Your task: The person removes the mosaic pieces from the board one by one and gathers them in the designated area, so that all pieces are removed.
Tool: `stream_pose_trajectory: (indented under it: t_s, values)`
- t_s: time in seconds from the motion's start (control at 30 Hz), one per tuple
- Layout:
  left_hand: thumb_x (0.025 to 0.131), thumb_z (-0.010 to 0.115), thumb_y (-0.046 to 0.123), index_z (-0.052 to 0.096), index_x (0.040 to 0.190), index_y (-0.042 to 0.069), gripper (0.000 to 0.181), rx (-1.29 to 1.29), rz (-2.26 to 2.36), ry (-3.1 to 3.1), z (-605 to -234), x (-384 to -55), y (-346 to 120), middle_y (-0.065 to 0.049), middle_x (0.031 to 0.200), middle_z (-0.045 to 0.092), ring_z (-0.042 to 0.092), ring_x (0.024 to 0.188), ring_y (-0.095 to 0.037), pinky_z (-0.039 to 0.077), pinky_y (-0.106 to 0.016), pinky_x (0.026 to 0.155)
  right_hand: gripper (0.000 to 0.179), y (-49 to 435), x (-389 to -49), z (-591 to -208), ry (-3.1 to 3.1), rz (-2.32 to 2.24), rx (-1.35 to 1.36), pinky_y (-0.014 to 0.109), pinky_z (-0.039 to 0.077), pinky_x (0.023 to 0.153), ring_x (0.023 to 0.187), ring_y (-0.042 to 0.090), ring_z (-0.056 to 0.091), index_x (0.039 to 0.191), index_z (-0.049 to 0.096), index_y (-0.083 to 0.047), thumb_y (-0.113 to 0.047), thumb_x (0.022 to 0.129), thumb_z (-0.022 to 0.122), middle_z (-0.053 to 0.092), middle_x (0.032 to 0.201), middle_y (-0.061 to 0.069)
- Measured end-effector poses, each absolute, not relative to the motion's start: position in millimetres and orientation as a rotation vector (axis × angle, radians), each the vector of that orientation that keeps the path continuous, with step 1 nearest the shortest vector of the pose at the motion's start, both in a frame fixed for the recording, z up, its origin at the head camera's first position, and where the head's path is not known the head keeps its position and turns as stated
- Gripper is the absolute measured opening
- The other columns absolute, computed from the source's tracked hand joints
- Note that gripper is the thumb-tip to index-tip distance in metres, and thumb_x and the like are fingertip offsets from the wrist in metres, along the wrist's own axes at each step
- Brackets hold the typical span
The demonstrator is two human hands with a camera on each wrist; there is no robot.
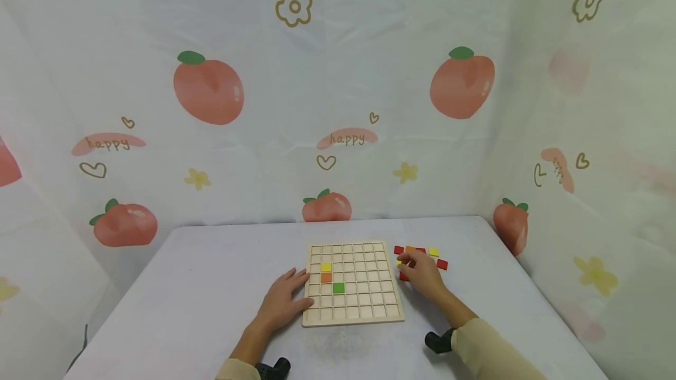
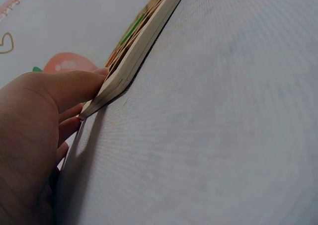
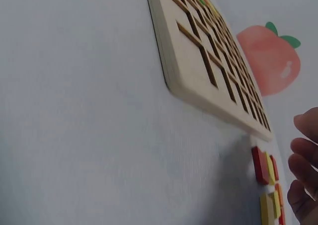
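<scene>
A square wooden grid board (image 1: pixel 352 321) lies on the table. In its cells sit a yellow tile (image 1: pixel 326 267), an orange tile (image 1: pixel 326 277) just below it, and a green tile (image 1: pixel 338 288). My left hand (image 1: pixel 282 299) rests at the board's left edge, fingers extended; its thumb (image 2: pixel 79 88) touches the rim near the corner. Right of the board, my right hand (image 1: pixel 422 274) hovers over a group of loose tiles, fingers loosely bent, partly covering them. No tile shows between its fingers (image 3: pixel 304 168) in the right wrist view.
Among the loose tiles are a red tile (image 1: pixel 442 264), a yellow tile (image 1: pixel 433 251) and another red tile (image 1: pixel 398 250). A white cloth covers the table (image 1: pixel 211 286). Behind it hangs a white curtain (image 1: pixel 338 75) printed with fruit. Black wrist devices (image 1: pixel 439 342) sit at both cuffs.
</scene>
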State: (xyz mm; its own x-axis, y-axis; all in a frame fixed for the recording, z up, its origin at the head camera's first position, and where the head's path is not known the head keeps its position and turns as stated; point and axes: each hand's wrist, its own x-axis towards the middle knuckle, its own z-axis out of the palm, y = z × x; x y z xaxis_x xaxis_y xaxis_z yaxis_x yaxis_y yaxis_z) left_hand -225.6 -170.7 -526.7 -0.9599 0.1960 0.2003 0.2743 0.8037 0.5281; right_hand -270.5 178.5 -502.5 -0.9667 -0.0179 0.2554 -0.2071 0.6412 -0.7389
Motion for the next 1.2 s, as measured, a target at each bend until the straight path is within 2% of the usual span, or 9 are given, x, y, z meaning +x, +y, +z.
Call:
stream_pose_trajectory:
  t_s: [0.3,0.57,0.87,1.2]
  values:
    - [0.083,0.07,0.042,0.057,0.137,0.01,0.065,-0.386,-0.866,-2.864,-527.4,-226.9,-172.1,-0.004,0.143,0.051,0.036,0.138,-0.034,0.03,-0.059,0.107,0.012,154.3,-268.6,-503.2,-2.613,1.317,0.303,0.028,0.048,0.065,0.077,0.016,0.054,0.097,0.068,-0.005,-0.003,0.085,0.071,0.058,0.081,-0.003]
    - [0.083,0.071,0.041,0.057,0.137,0.009,0.064,-0.417,-0.87,-2.847,-528.5,-227.4,-173.2,-0.005,0.142,0.052,0.037,0.137,-0.035,0.031,-0.059,0.106,0.014,136.4,-264.9,-506.5,-2.667,1.346,0.488,0.027,0.052,0.066,0.077,0.014,0.058,0.1,0.067,-0.004,-0.006,0.086,0.071,0.062,0.086,-0.003]
    - [0.083,0.07,0.041,0.057,0.137,0.01,0.064,-0.405,-0.874,-2.854,-527.9,-228.0,-174.6,-0.005,0.142,0.052,0.037,0.137,-0.035,0.03,-0.06,0.106,0.014,112.0,-262.3,-502.1,-2.726,1.297,0.696,0.027,0.05,0.068,0.079,0.014,0.056,0.101,0.067,-0.005,-0.009,0.088,0.069,0.061,0.088,-0.003]
    - [0.083,0.069,0.042,0.057,0.137,0.01,0.064,-0.405,-0.88,-2.858,-528.6,-229.2,-174.8,-0.005,0.143,0.051,0.036,0.137,-0.034,0.03,-0.059,0.107,0.017,82.0,-263.2,-501.1,-2.843,1.186,0.8,0.029,0.047,0.071,0.081,0.012,0.051,0.101,0.07,-0.009,-0.016,0.085,0.074,0.058,0.088,-0.007]
